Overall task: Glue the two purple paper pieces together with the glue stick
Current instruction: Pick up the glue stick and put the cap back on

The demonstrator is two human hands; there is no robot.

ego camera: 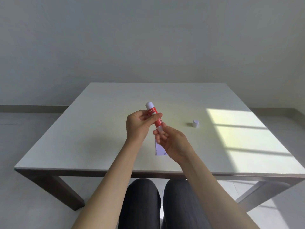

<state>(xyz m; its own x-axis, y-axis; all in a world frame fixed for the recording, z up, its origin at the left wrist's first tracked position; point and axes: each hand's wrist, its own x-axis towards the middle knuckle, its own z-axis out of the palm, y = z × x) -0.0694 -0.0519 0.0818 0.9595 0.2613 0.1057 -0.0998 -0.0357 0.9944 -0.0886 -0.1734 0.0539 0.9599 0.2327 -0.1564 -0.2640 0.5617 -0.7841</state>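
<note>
A red glue stick with white ends is held tilted above the middle of the table. My left hand grips its red barrel. The fingertips of my right hand pinch its lower white end. Its white cap stands apart on the table to the right. A pale purple paper piece lies flat on the table under my right hand, which hides most of it. I can make out only one paper piece.
The white table has its front edge close to my knees. A patch of sunlight falls on its right side. Grey floor and a plain wall surround it.
</note>
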